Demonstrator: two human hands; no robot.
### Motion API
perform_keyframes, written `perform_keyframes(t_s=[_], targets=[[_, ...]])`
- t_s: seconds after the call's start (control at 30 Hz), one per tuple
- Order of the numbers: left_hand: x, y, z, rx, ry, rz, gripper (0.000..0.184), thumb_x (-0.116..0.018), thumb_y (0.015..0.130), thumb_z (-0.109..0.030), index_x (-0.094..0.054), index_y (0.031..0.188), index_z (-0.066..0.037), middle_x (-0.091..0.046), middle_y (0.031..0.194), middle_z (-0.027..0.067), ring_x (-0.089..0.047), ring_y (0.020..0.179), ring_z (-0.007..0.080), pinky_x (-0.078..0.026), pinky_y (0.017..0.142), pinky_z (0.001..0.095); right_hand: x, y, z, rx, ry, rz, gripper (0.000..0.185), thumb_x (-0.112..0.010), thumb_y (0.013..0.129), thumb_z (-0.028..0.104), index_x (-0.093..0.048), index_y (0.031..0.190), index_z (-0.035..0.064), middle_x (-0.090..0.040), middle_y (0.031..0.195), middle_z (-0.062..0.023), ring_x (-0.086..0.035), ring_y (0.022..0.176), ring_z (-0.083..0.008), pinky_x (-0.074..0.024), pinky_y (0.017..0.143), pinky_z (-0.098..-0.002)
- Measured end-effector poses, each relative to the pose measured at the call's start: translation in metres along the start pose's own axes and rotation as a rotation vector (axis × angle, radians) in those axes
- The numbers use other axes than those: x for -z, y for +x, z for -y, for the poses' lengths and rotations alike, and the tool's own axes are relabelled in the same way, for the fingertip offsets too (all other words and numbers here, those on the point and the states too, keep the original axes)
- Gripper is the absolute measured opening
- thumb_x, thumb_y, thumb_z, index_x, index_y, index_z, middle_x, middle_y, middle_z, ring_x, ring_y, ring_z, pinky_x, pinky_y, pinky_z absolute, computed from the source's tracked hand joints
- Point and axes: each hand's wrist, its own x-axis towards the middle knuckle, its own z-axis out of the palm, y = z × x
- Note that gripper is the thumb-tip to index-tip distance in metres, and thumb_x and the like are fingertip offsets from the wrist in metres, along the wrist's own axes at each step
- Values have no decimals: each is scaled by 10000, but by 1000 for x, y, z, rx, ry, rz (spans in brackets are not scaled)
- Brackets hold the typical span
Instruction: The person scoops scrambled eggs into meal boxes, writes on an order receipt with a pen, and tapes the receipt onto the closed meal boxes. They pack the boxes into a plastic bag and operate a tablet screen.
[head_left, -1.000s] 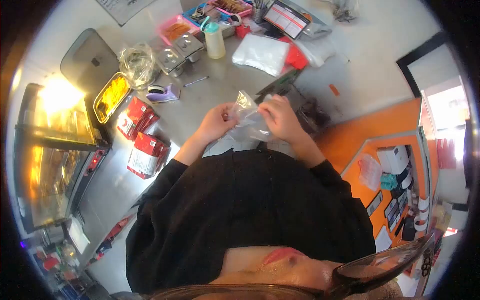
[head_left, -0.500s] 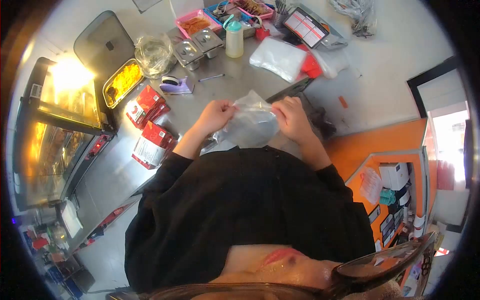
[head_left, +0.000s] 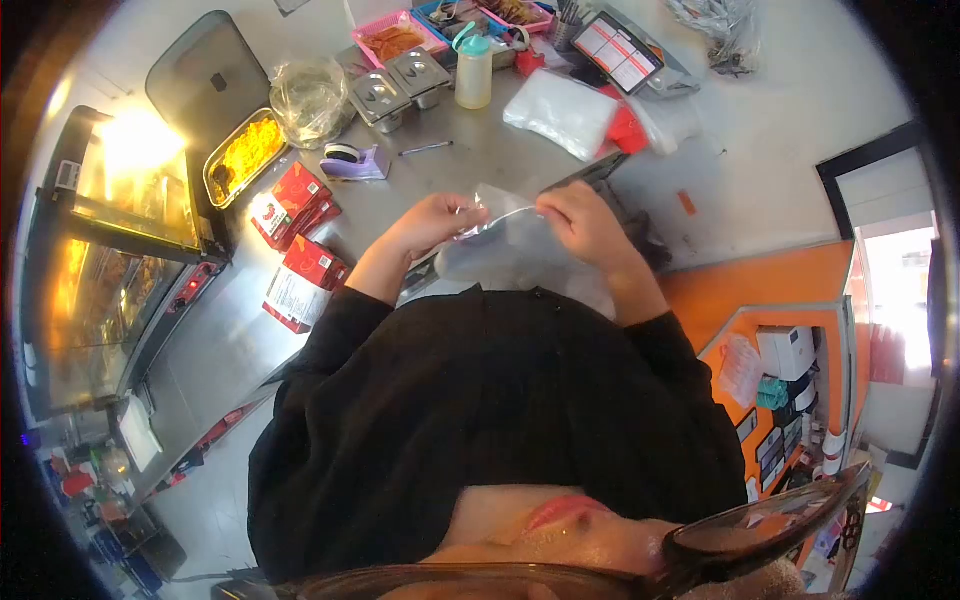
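Note:
A clear plastic bag (head_left: pixel 520 252) hangs between my two hands, just in front of the black top. My left hand (head_left: pixel 437 222) pinches the bag's edge on the left, thumb and fingers pressed together. On the right, my right hand (head_left: pixel 583 222) grips the opposite part of the rim with its fingers curled. The bag's mouth edge shows as a pale line between them. I see nothing inside the bag. Nearest to my left hand on the counter stand red printed boxes (head_left: pixel 312 268).
On the steel counter (head_left: pixel 415 175) lie a purple tape dispenser (head_left: pixel 355 163), a pen (head_left: pixel 426 148), lidded metal containers (head_left: pixel 380 100), a squeeze bottle (head_left: pixel 474 75) and a stack of plastic bags (head_left: pixel 562 112). A tray of yellow food (head_left: pixel 245 157) and a lit warming cabinet (head_left: pixel 130 260) are at left.
My hands have moved slightly, the right one to the right. The bag has shifted shape, its rim now showing as a line and its body spreading wider below my hands.

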Motion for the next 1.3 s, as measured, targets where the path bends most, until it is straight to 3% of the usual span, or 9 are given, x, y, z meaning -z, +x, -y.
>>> perform_keyframes(t_s=[0.2, 0.4, 0.63, 0.73, 0.93, 1.07, 1.17, 1.27, 1.3], targets=[[-15, 12, 19, -91, -484, 64, 294, -658, 923, -346, -662, 961, -55, -624, 808, -13, -537, 692, 58, -412, 597, 198, -20, -3, -22, -76, -282, -428, 127, -662, 861, 187, -642, 900, 67, -638, 855, -73, -600, 746, -289, -459, 751, -366], [-43, 16, 25, -7, -401, -153, 307, -679, 905, -367, -666, 942, -62, -633, 829, 1, -528, 681, 52, -407, 572, 219, -61, -32, -2, -570, 441, 141, 217, -677, 896, 246, -632, 914, 34, -638, 749, -57, -578, 640, -135, -469, 609, -290], [-39, 45, 64, -13, -511, 14, 201, -705, 878, -293, -674, 887, -95, -615, 774, -24, -510, 655, 65, -446, 622, 254, -59, -31, -1, -385, 382, 26, 208, -632, 922, 202, -660, 863, 4, -621, 727, -125, -580, 634, -147, -465, 609, -321], [-18, 17, 29, -60, 389, -259, 102, -673, 869, -181, -654, 912, -91, -646, 818, 48, -571, 731, 122, -455, 639, 256, -12, -50, -18, -285, 85, -218, 175, -620, 921, 151, -663, 842, 1, -610, 733, -132, -599, 688, -155, -468, 624, -331], [11, 33, 20, -372, 365, -501, 39, -574, 747, -38, -548, 722, -23, -521, 603, 84, -505, 618, 163, -467, 610, 340, -25, -63, -33, -705, 521, -406, 165, -653, 871, 135, -617, 782, 1, -618, 722, -86, -622, 729, -174, -479, 650, -351], [-30, 16, -23, -411, 712, -392, 47, -546, 761, -33, -571, 801, -28, -562, 648, 143, -544, 620, 215, -464, 606, 369, -36, -55, -48, -872, 301, 18, 270, -673, 862, 222, -574, 720, 14, -558, 624, -86, -616, 688, -181, -473, 647, -359], [21, 37, 14, -199, 773, -544, 110, -542, 754, -41, -579, 857, -52, -587, 691, 158, -602, 673, 219, -456, 607, 378, -4, -101, -138, -801, -372, -263, 313, -657, 879, 269, -573, 708, 21, -470, 544, -82, -582, 624, -194, -457, 611, -377], [27, 54, 32, -259, 702, -606, 88, -548, 819, -83, -595, 887, -52, -614, 709, 139, -632, 706, 228, -476, 627, 370, 1, -88, -121, -909, -357, -470, 191, -624, 894, 195, -597, 787, 40, -474, 579, -45, -536, 576, -185, -427, 549, -372], [19, 55, 30, -231, 552, -641, 80, -551, 856, -110, -599, 875, -49, -631, 734, 137, -640, 733, 226, -481, 641, 375, 1, -82, -113, -1013, 255, -679, 155, -605, 900, 171, -590, 807, 48, -483, 601, -30, -517, 562, -174, -414, 531, -357]])
